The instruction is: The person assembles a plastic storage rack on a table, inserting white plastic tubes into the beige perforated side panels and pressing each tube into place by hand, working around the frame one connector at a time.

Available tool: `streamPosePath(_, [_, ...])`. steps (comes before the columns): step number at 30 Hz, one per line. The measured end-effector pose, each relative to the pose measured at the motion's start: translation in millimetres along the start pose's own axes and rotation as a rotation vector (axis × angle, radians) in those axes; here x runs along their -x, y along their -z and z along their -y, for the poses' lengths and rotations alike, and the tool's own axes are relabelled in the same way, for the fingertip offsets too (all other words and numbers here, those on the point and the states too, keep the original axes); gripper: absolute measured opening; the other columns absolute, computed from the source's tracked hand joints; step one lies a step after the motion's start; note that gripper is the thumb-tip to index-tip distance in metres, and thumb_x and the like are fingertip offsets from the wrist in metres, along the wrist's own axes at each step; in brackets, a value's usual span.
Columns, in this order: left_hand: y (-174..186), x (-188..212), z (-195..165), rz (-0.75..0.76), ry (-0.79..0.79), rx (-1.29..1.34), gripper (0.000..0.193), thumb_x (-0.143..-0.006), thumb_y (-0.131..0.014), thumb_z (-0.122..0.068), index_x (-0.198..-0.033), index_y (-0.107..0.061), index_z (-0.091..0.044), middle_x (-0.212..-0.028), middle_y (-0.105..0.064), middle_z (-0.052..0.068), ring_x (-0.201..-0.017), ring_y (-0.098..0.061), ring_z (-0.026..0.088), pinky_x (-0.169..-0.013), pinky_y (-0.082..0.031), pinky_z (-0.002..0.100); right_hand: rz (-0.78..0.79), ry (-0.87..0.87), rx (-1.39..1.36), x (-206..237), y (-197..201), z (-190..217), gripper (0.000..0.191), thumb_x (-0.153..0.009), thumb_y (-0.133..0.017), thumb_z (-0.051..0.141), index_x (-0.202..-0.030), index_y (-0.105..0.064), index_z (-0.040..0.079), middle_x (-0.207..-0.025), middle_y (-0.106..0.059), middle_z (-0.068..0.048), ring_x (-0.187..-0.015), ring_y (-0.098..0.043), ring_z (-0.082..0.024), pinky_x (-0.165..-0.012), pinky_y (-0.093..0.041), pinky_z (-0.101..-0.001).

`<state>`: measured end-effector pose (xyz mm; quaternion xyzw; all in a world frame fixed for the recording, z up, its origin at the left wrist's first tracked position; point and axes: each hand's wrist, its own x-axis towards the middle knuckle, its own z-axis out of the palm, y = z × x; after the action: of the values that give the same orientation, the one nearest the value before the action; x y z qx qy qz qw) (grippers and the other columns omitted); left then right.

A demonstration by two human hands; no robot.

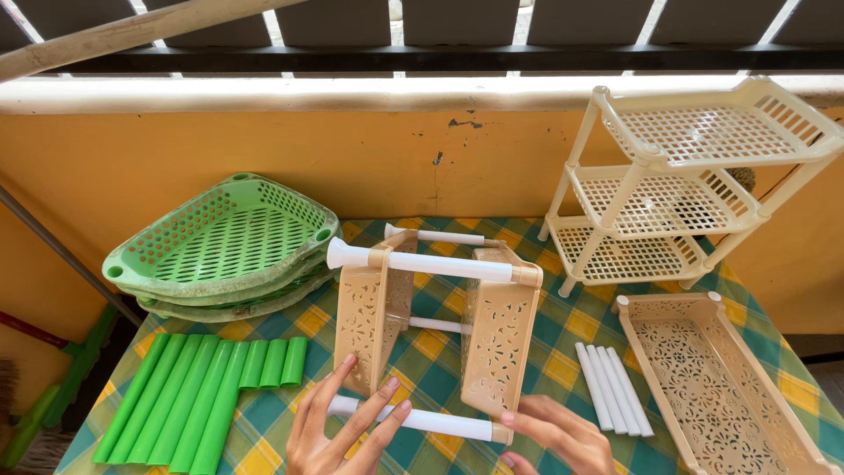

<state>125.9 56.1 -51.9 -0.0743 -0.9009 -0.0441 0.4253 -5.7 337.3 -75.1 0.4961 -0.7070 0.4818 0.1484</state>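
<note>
A half-built beige rack lies on its side on the checked tablecloth: two perforated beige shelf panels (499, 339) stand on edge, joined by white tubes (431, 264). My left hand (338, 427) rests with spread fingers on the left panel's lower corner and on the near white tube (440, 422). At that tube's right end, my right hand (558, 435) pinches the corner of the right panel. Both hands are at the table's front edge.
Stacked green corner trays (224, 242) sit at back left, with green tubes (198, 396) in a row in front. A finished cream three-tier rack (686, 176) stands at back right. A loose beige tray (712, 387) and several white tubes (615, 387) lie at right.
</note>
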Motion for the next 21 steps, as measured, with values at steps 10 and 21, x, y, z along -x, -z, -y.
streamPosePath(10, [4.5, -1.5, -4.6, -0.032, -0.024, -0.005, 0.040, -0.074, -0.074, -0.018, -0.112, -0.078, -0.028, -0.122, -0.074, -0.006, -0.125, -0.060, 0.041, -0.097, -0.052, 0.057, -0.068, 0.089, 0.001, -14.5, -3.4, 12.5, 0.042, -0.068, -0.085, -0.002, -0.107, -0.075, 0.009, -0.096, -0.081, -0.013, -0.095, -0.082, -0.031, -0.085, -0.066, -0.0413])
streamPosePath(21, [35.1, -33.6, -26.4, -0.076, 0.022, 0.081, 0.035, -0.078, -0.074, -0.018, -0.113, -0.078, -0.023, -0.124, -0.073, -0.003, -0.127, -0.061, 0.042, -0.105, -0.047, 0.062, -0.094, 0.044, 0.037, -29.1, 18.6, 33.2, 0.033, -0.075, -0.084, 0.002, -0.106, -0.077, 0.009, -0.096, -0.080, -0.013, -0.091, -0.082, -0.026, -0.080, -0.065, -0.0362])
